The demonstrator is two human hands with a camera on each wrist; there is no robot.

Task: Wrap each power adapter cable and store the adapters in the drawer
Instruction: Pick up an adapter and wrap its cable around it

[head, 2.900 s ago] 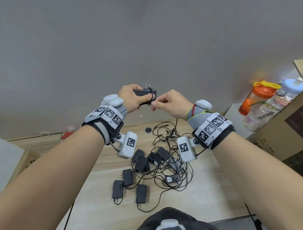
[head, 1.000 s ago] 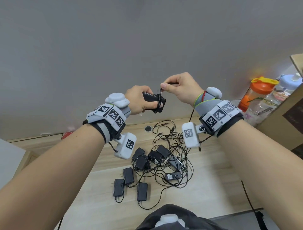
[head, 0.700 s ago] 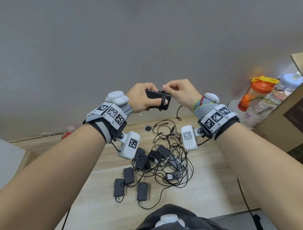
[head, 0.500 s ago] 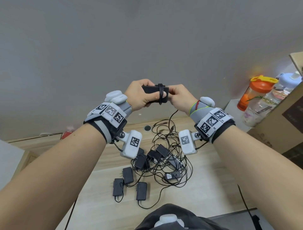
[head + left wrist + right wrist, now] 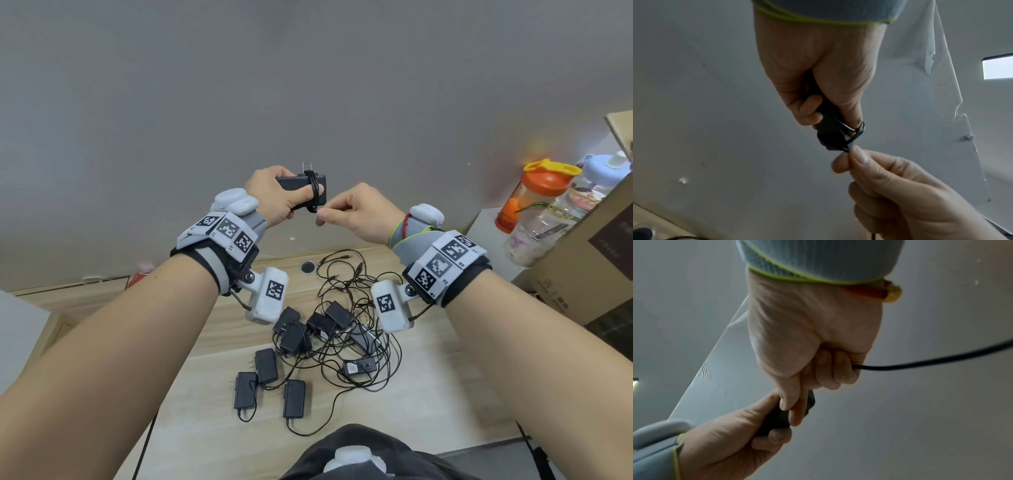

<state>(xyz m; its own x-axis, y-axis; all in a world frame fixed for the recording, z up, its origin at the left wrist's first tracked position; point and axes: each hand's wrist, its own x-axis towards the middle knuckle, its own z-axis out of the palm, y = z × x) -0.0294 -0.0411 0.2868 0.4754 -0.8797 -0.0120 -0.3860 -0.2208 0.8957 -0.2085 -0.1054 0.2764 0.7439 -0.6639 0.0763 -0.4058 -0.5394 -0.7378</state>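
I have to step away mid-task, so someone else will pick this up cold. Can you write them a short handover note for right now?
Left hand grips a black adapter, prongs up, with several cable loops already round its body and thumb.
Right hand pinches the cable just below the adapter; the loose tail runs out past its curled fingers.
On the table: three adapters lie apart in front, more sit in a cable tangle behind.
Done: this wrap is partly wound.
Left: finish it, wrap the others, store all in the drawer, which is not in view.
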